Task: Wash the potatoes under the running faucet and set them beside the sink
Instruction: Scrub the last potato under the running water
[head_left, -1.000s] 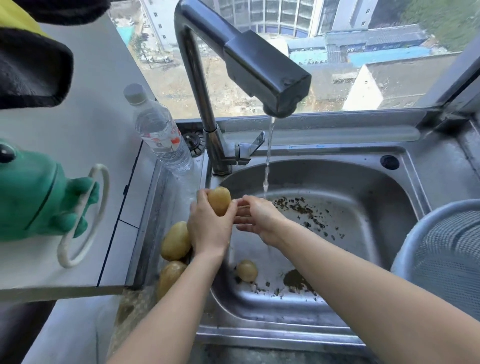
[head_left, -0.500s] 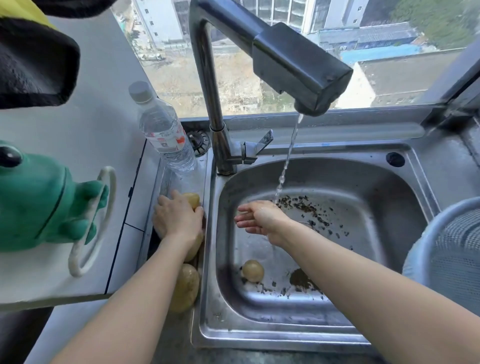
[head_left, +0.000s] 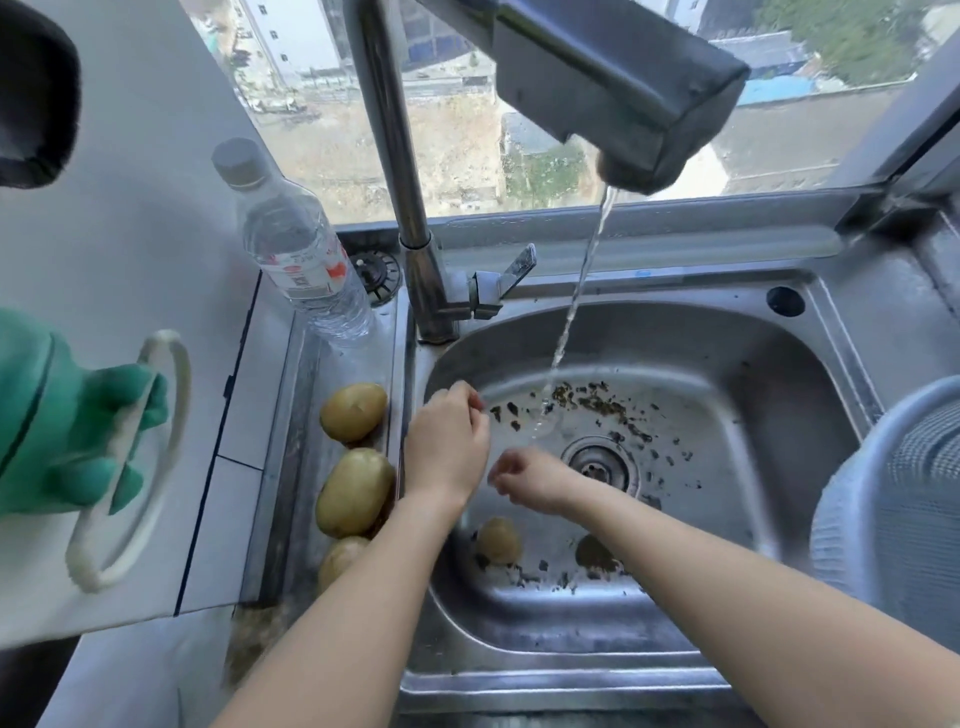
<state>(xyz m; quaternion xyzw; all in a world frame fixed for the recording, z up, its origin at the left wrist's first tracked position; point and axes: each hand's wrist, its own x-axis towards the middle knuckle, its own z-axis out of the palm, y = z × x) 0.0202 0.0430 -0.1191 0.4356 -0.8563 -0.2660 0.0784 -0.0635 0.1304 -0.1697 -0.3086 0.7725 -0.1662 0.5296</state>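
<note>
Centre of frame, over the steel sink (head_left: 727, 358): both hands hang inside the basin and neither holds anything. Left hand (head_left: 447, 447) shows its back, fingers bent loosely downward near the basin's left wall. Right hand (head_left: 530, 480) sits just lower right of it, fingers loosely curled, beside the drain (head_left: 602, 465). The hands are close; I cannot tell whether they touch.

Faucet (head_left: 613, 88) is running. Its water stream (head_left: 576, 301) lands just above and right of the hands, touching neither.

Small potato (head_left: 498, 540) lies on the basin floor below both hands, between the forearms, untouched. Three more sit in a column on the ledge left of the basin: top potato (head_left: 353, 413), middle potato (head_left: 355, 492), and bottom potato (head_left: 340, 558), which is partly hidden by the left forearm.

Dark debris (head_left: 597, 400) flecks the basin floor. Water bottle (head_left: 301, 249) stands at upper left of the ledge. Mesh colander (head_left: 893, 499) sits at the right edge.
</note>
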